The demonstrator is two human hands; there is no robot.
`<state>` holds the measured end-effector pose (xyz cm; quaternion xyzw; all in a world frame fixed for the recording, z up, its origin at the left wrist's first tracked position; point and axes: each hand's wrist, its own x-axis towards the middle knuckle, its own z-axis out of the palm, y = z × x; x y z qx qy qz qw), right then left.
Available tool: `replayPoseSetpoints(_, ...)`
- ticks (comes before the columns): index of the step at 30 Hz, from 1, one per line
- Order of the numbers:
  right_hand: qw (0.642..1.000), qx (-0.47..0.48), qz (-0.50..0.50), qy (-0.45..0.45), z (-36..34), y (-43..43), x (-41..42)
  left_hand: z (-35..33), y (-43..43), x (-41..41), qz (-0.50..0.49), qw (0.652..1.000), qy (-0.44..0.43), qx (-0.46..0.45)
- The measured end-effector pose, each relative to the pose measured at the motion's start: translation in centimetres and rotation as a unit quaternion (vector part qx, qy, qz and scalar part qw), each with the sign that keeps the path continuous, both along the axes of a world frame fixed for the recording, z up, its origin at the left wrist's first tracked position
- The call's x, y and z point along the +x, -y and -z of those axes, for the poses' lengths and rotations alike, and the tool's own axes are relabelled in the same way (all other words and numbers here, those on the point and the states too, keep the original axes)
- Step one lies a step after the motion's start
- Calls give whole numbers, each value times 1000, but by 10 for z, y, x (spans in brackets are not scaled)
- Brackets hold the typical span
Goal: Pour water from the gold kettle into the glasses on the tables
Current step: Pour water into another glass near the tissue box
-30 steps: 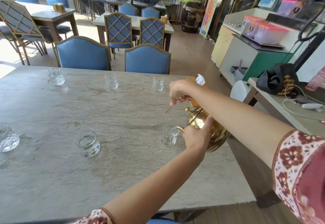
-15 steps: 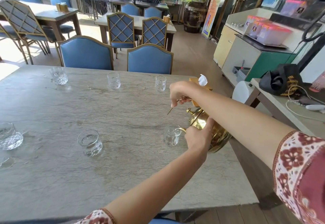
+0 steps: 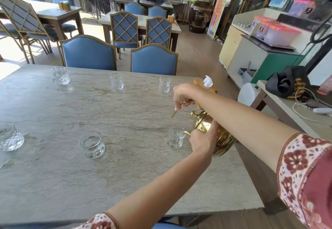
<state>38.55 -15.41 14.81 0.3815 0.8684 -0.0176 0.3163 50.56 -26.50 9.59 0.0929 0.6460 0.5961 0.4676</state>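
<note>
Gold kettle [image 3: 222,135], shiny; grey veined stone tabletop [image 3: 71,175]; clear cut-pattern glasses [image 3: 164,84]; blue chairs [image 3: 89,53] gold-trimmed; sleeve [image 3: 305,175] maroon-white floral; tissue box [image 3: 206,87] tan.

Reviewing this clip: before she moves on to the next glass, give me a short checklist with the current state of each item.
1. Right hand grips the kettle handle: ok.
2. Left hand steadies the kettle body: ok.
3. Spout over the near right glass: ok, the tip sits at its rim.
4. That glass is full enough: cannot tell; some water shows at the bottom, the level is unclear.
5. Next glasses upright and reachable: ok; the far right glass and far middle glass stand upright.
6. Path is free: not ok; the tissue box stands right behind the right hand.
</note>
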Motion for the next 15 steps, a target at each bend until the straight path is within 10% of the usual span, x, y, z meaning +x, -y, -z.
replayPoseSetpoints(15, 999, 27, 7, 42, 5, 7, -11, 12, -8, -5, -9, 1000, 11, 7)
